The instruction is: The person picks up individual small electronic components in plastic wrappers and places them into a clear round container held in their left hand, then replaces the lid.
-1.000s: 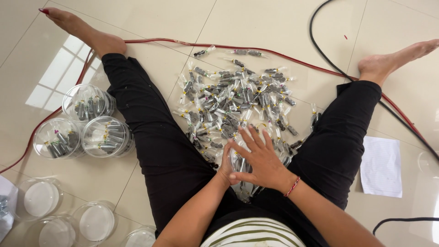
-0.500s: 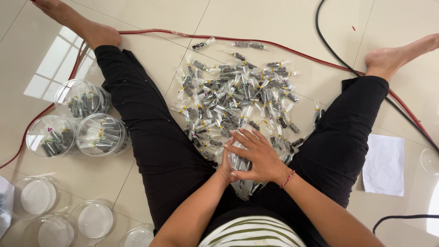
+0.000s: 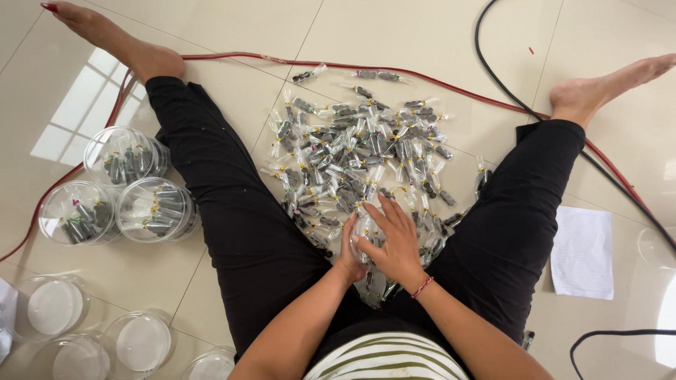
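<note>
A person sits on a pale tiled floor [image 3: 436, 35] with legs in black trousers spread wide, seen from above. Between the legs lies a broad heap of small clear packets [image 3: 359, 151], each holding dark pieces and tied with a yellow twist, reaching from the far tiles to the lap.

At the left stand three clear round tubs [image 3: 116, 190] already filled with such packets, and nearer, at the bottom left, empty tubs with white lids [image 3: 91, 331]. A red cable [image 3: 436, 81] runs across the far side, a black cable [image 3: 493, 70] curves at the right, and a white sheet of paper [image 3: 581, 250] lies near the right leg.

At the near edge of the heap both hands meet. The right hand [image 3: 394, 236] lies flat, fingers spread wide, pressing over a clear container [image 3: 366, 229] partly hidden beneath it. The left hand [image 3: 350, 257] cups the container's left side, fingers curled around it.

To do this well, it seems best to hold the container steady with the left hand and press evenly, so no packet spills out.
</note>
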